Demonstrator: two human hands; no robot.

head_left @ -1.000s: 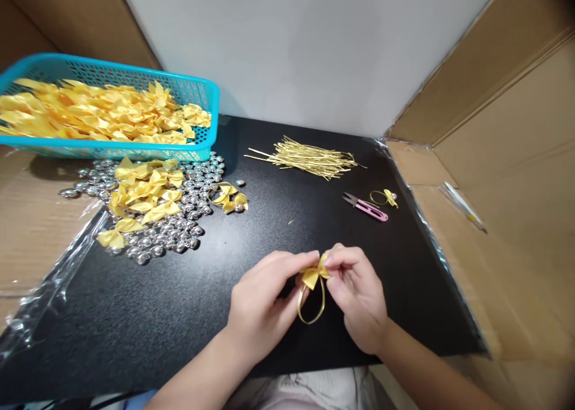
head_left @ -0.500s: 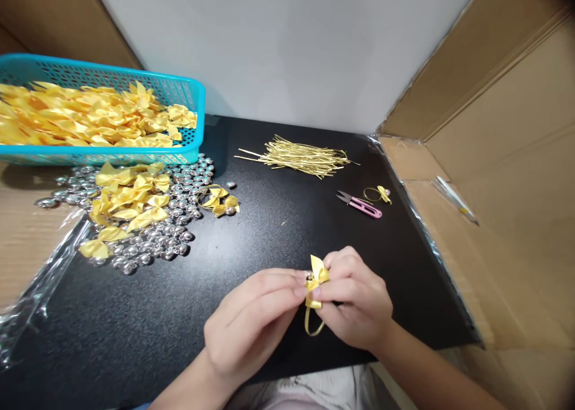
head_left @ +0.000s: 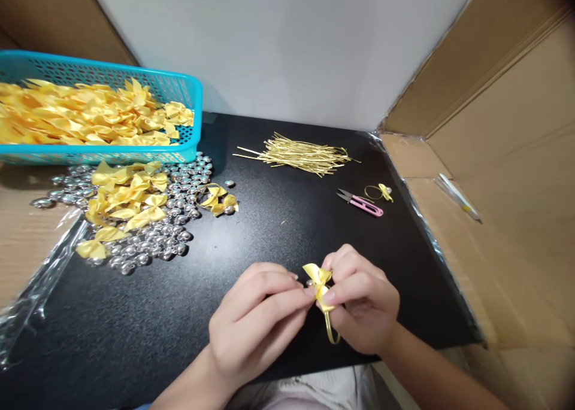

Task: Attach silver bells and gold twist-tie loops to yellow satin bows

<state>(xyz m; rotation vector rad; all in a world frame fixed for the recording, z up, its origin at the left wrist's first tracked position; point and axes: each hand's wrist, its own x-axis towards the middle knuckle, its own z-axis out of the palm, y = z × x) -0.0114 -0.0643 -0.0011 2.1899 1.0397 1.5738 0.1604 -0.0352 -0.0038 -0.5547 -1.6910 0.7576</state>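
My right hand (head_left: 362, 296) is closed, pinching a yellow ribbon bow (head_left: 324, 299) between thumb and fingers above the table's near side. A loop of gold cord (head_left: 331, 329) hangs below the bow. On the bow's left side sits a small silver bell (head_left: 309, 284). My left hand (head_left: 260, 314) is closed too, its fingertips pressed together against the bow's middle, just beside the bell. What exactly lies between the left fingertips is partly hidden.
A blue basket (head_left: 197, 117) full of yellow bows stands at the far left. In front lie silver bells (head_left: 155, 242) and loose bows (head_left: 135, 194). Finished-looking bows (head_left: 224, 203), gold cords (head_left: 305, 155), pink thread snips (head_left: 366, 205) and one looped bow (head_left: 384, 191) rest on the black table (head_left: 251, 224).
The bow has turned in my fingers and shifted slightly right and down, its cord loop swinging right. My left fingertips have followed it, with the upper fingers lifted a little away.
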